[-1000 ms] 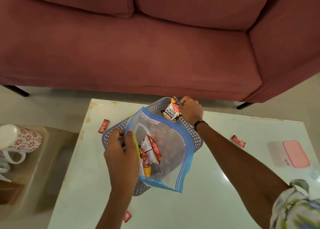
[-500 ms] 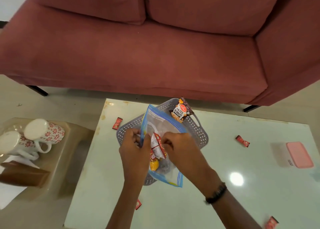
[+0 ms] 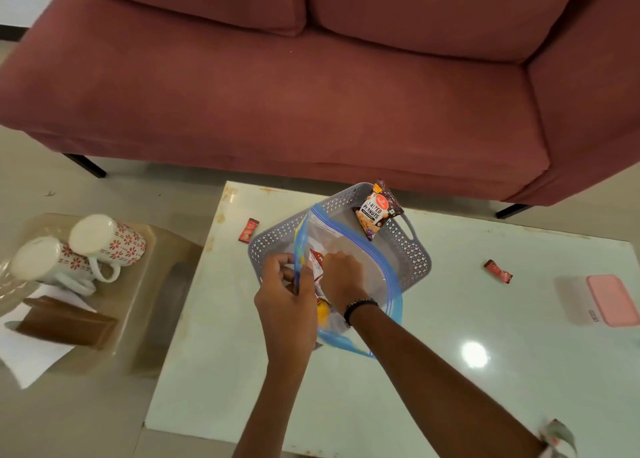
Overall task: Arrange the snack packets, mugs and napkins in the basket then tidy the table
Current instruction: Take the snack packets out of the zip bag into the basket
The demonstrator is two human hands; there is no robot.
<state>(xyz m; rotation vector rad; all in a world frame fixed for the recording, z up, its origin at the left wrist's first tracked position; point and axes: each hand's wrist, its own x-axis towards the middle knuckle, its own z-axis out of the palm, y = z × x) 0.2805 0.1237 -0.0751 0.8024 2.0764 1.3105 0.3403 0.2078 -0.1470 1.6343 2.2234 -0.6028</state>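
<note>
Clear plastic with a blue zip edge, the bag (image 3: 360,277) is held over the near side of the grey basket (image 3: 412,249), which sits toward the far edge of the table (image 3: 450,371). A second ago the right hand (image 3: 341,279) was at the basket's far rim setting down the salted peanuts packet (image 3: 377,210); now that packet leans there alone and the hand has come back into the bag's mouth, fingers closing on a red and white packet (image 3: 316,262) (whether it is gripped yet I cannot tell). The left hand (image 3: 284,296) is pinched on the bag's near edge, holding it open. So one packet is in and, I judge, the next is about to follow. Loose red packets lie near the table's far left corner (image 3: 248,229) and toward its right side (image 3: 498,271), where a pink box (image 3: 613,298) also sits. Two mugs (image 3: 104,241) wait on the side stool (image 3: 166,249), beside a white napkin (image 3: 27,357).
</note>
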